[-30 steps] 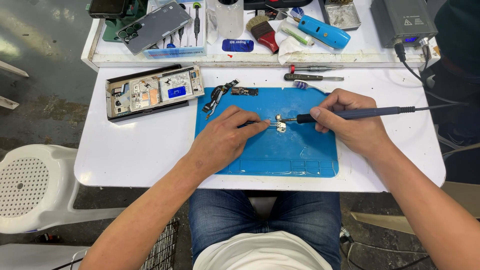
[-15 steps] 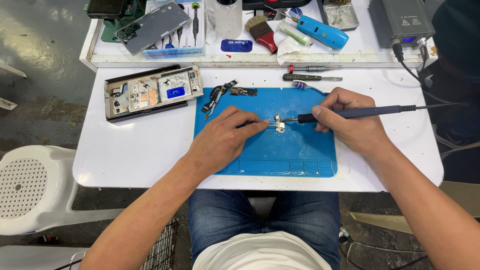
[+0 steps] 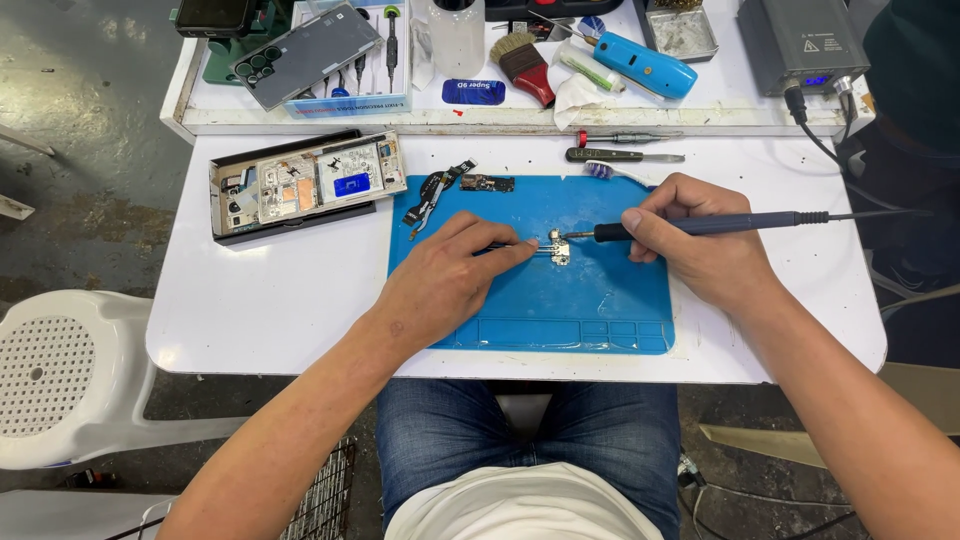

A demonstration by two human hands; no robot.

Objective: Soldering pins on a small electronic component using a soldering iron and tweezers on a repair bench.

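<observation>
Head view looks straight down on my two hands meeting over the blue work mat (image 3: 600, 310), which lies at the near middle of the white table (image 3: 250, 310) so the hot tip works over it and not the bare top. Left hand (image 3: 445, 280) rests its heel on the mat, thumb and forefinger pinched on thin tweezers (image 3: 505, 246) that pin the small metal part (image 3: 557, 248) flat at the mat's centre; held that way it cannot slide under the tip. Right hand (image 3: 700, 245) is closed pen-fashion round the soldering iron (image 3: 700, 225), its tip touching the part from the right, cord trailing off to the right edge. Counting: one opened phone (image 3: 305, 185) lies far left with its insides up, well apart from the work; two loose pieces sit at the mat's far edge, a flex cable (image 3: 432, 190) and a small dark board (image 3: 487, 183); two screwdrivers (image 3: 620, 147) lie just beyond the mat; one grey soldering station (image 3: 800, 45) stands far right on the raised shelf, with one brush (image 3: 520, 65).
</observation>
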